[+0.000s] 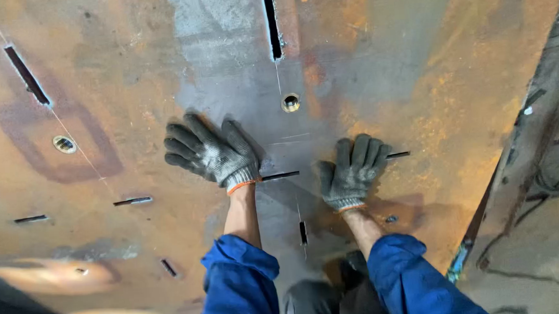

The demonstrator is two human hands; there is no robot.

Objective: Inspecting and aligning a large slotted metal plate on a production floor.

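Both of my hands wear grey knitted gloves and lie flat on a large rusty steel plate (pixel 416 92). My left hand (pixel 212 154) presses on the plate with fingers spread toward the upper left, holding nothing. My right hand (pixel 353 169) rests palm down beside it, its fingers together. A short dark slot (pixel 280 175) in the plate shows between the two hands, and another slot end (pixel 398 154) sticks out right of my right hand. A small round threaded hole (pixel 290 102) sits just above the hands. Blue sleeves cover my forearms.
The plate has several narrow cut slots, a long one at the top (pixel 273 23) and one at the upper left (pixel 26 74). A second round hole (pixel 64 144) lies at the left. The plate's edge (pixel 521 138) runs diagonally at the right, with a grey floor beyond.
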